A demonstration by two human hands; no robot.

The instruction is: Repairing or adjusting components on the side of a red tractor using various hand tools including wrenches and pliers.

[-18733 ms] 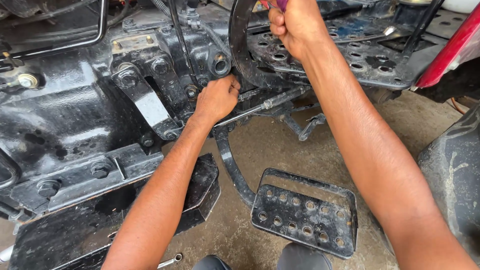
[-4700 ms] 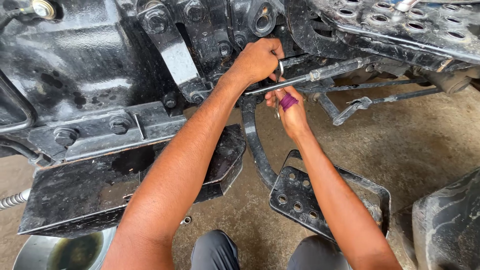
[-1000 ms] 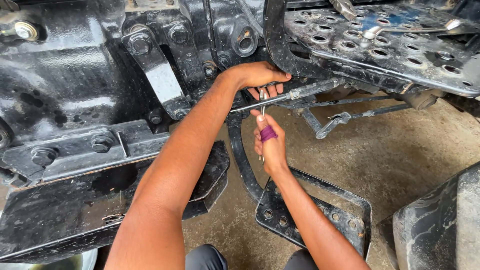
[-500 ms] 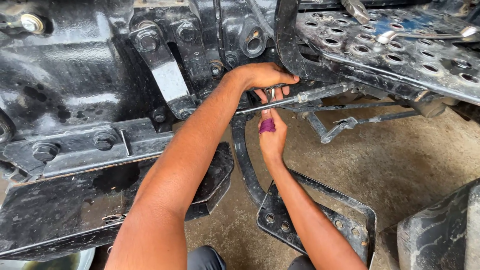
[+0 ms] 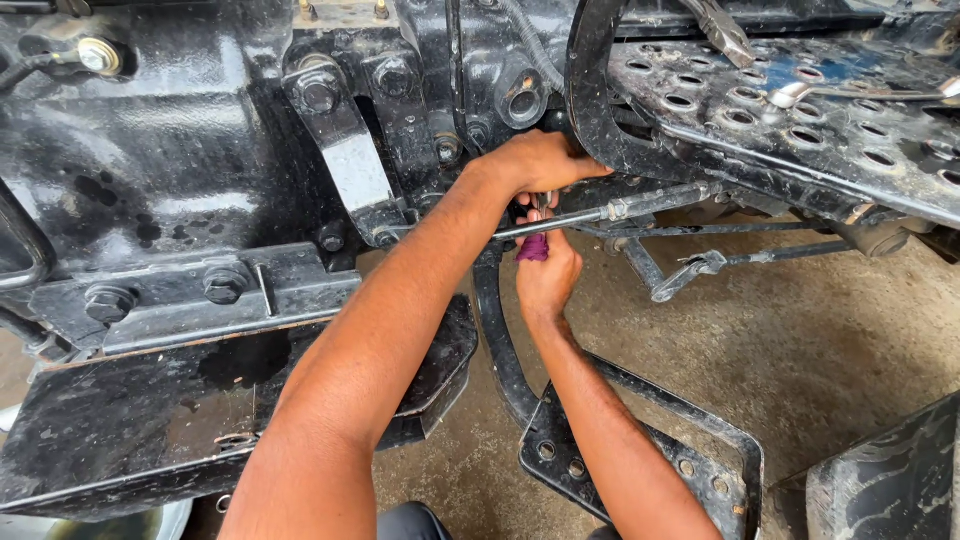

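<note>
Your left hand [image 5: 540, 163] is curled shut, knuckles up, against the black cast-metal housing of the machine [image 5: 180, 170]. Its fingers wrap down over the near end of a thin grey steel linkage rod [image 5: 600, 213], just where the rod passes under the curved black steel bracket [image 5: 583, 90]. What lies inside that fist is hidden by the fingers; you cannot tell whether they pinch a small part or only the rod.

Your right hand [image 5: 546, 272] sits directly below the left, almost touching it. It is closed in a full grip around a purple-handled hand tool [image 5: 532, 247]. Only a short stretch of the purple handle shows between thumb and forefinger. The tool's metal shank rises from the fist to the rod and disappears under the left hand, so its tip is not visible.

The rod runs rightward and slightly up from your hands to a thicker threaded sleeve, beneath the perforated black steel footplate [image 5: 800, 130]. A silver spanner [image 5: 850, 92] lies on top of that footplate, well apart from both hands. A second perforated black steel step plate [image 5: 650, 470] lies on the concrete floor [image 5: 800, 340] under your right forearm. Large hex bolts [image 5: 225, 285] sit on the ledge of the housing at left.
</note>
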